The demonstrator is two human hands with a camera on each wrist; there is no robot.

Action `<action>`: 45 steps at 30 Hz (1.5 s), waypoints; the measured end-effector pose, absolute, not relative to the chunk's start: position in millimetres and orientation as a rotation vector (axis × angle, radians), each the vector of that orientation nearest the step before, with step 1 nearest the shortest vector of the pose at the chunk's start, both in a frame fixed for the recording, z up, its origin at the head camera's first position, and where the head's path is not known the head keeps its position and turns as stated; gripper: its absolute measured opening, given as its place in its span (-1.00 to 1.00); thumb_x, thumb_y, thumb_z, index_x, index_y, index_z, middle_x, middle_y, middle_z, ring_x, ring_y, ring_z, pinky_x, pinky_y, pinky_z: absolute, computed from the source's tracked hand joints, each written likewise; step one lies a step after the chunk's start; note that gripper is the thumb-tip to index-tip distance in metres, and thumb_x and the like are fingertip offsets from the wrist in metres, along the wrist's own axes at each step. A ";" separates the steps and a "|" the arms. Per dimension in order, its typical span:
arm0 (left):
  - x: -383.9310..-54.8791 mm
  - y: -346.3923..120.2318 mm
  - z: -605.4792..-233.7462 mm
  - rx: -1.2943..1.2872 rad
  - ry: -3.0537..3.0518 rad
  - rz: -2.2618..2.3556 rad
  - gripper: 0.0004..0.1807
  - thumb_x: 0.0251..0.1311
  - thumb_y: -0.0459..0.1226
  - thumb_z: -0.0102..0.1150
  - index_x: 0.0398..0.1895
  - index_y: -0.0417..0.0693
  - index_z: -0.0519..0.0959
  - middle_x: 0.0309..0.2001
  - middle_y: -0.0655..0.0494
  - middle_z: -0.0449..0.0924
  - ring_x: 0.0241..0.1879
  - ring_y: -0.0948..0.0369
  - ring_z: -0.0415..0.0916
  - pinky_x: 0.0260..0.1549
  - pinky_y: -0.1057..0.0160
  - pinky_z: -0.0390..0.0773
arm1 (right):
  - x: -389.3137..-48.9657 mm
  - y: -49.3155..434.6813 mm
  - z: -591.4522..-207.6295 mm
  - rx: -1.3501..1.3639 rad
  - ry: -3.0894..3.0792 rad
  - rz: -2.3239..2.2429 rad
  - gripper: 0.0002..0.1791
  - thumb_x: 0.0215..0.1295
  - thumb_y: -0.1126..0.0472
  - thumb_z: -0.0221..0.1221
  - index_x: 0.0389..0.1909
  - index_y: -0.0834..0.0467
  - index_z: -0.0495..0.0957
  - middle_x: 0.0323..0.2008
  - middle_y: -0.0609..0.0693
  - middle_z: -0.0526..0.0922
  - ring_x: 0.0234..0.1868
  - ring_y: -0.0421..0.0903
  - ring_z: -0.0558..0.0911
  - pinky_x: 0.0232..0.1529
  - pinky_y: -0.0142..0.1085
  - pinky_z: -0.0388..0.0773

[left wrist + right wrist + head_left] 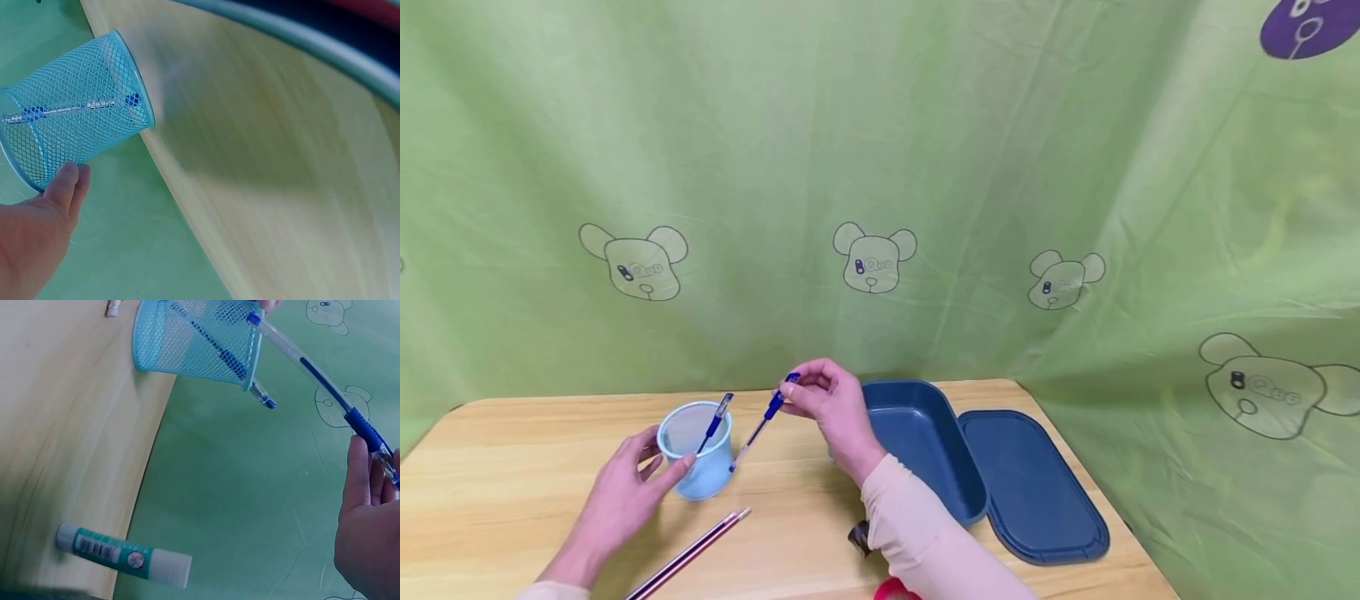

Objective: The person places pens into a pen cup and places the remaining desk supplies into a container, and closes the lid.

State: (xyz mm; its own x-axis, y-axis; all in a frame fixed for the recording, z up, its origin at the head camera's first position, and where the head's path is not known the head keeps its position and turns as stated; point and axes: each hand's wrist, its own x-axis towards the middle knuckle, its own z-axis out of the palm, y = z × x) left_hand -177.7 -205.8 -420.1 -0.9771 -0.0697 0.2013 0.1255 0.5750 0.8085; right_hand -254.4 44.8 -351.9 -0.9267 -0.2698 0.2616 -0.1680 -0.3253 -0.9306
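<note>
A light-blue mesh pen cup (703, 475) stands on the table, one blue pen (715, 425) leaning inside it. My left hand (625, 496) holds the cup from the left side, thumb at the front. In the left wrist view, fingers (65, 187) touch the mesh near the rim. My right hand (835, 408) pinches a second blue pen (319, 378) between thumb and fingers. That pen slants down toward the cup, its lower end beside the cup's right side in the head view.
Two striped pencils (688, 554) lie in front of the cup. To the right sit a dark blue box (917, 442) and its flat lid (1037, 492). A glue stick (125, 555), a small black object (859, 537) and something red (895, 590) are also around. A green curtain (880, 167) hangs behind.
</note>
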 end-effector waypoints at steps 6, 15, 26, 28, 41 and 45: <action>-177.5 -206.7 -420.8 -0.039 -2.598 -1.372 -0.04 0.26 0.06 0.23 0.40 -0.49 0.09 0.25 -0.45 0.23 0.23 -0.30 0.26 0.18 -0.05 0.38 | -257.4 30.7 -347.3 -0.568 1.739 -2.510 -0.79 0.18 0.57 0.24 -0.20 0.36 0.48 -0.31 0.16 0.63 -0.27 -0.02 0.70 -0.10 -0.12 0.69; -177.9 -204.5 -421.2 -0.057 -2.576 -1.372 -0.08 0.27 0.02 0.25 0.39 -0.50 0.11 0.24 -0.44 0.25 0.22 -0.28 0.28 0.18 -0.04 0.38 | -262.1 14.8 -347.6 -0.517 1.735 -2.572 -0.81 0.18 0.57 0.24 -0.22 0.38 0.48 -0.33 0.16 0.63 -0.31 -0.05 0.69 -0.12 -0.16 0.70; -176.3 -203.9 -423.3 -0.045 -2.581 -1.414 -0.05 0.29 0.05 0.21 0.41 -0.49 0.06 0.28 -0.47 0.19 0.25 -0.29 0.23 0.21 -0.09 0.36 | -265.0 2.1 -357.8 -0.408 1.764 -2.539 -0.80 0.14 0.61 0.24 -0.26 0.35 0.50 -0.32 0.18 0.63 -0.33 -0.08 0.68 -0.09 -0.12 0.69; -176.7 -203.7 -423.4 -0.046 -2.575 -1.413 -0.05 0.29 0.05 0.21 0.41 -0.49 0.07 0.28 -0.45 0.21 0.25 -0.28 0.24 0.21 -0.09 0.35 | -264.6 0.4 -359.9 -0.406 1.778 -2.521 -0.79 0.13 0.60 0.25 -0.26 0.34 0.51 -0.31 0.19 0.63 -0.34 -0.09 0.67 -0.11 -0.13 0.70; -177.0 -201.2 -424.7 -0.040 -2.557 -1.422 -0.09 0.28 0.01 0.25 0.40 -0.49 0.10 0.27 -0.43 0.24 0.24 -0.24 0.27 0.20 -0.03 0.35 | -263.0 -8.8 -377.7 -0.402 1.809 -2.435 -0.78 0.12 0.61 0.24 -0.24 0.38 0.51 -0.31 0.18 0.63 -0.35 -0.15 0.65 -0.12 -0.19 0.70; -177.6 -200.8 -424.7 -0.047 -2.554 -1.426 -0.09 0.29 0.01 0.24 0.40 -0.48 0.10 0.27 -0.43 0.23 0.25 -0.24 0.26 0.20 -0.04 0.35 | -262.2 -8.7 -381.6 -0.422 1.876 -2.391 -0.79 0.12 0.59 0.26 -0.23 0.37 0.52 -0.33 0.15 0.63 -0.35 -0.15 0.64 -0.14 -0.24 0.70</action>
